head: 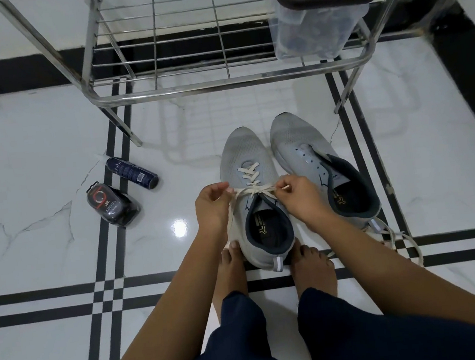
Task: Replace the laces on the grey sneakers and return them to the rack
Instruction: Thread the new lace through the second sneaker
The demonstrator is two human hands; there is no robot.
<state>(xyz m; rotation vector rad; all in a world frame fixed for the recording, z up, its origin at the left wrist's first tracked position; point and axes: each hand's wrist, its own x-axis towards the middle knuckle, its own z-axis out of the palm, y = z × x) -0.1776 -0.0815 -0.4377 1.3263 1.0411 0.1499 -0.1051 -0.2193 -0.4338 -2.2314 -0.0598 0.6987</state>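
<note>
Two grey sneakers stand side by side on the floor in front of my bare feet. The left sneaker (pixel 246 161) carries a cream lace (pixel 249 175) crossed through its eyelets. My left hand (pixel 212 204) pinches one end of that lace at the shoe's left side. My right hand (pixel 300 195) pinches the other end at the right side, its tip sticking out past my fingers. The right sneaker (pixel 299 142) has no lace through its eyelets. A loose pale lace (pixel 397 237) trails on the floor behind its heel.
A steel wire shoe rack (pixel 192 85) stands just beyond the sneakers, with a clear plastic container with a dark lid (pixel 320 26) on its right end. A dark spray can (pixel 132 174) and a packaged shoe-care item (pixel 112 205) lie on the floor to the left.
</note>
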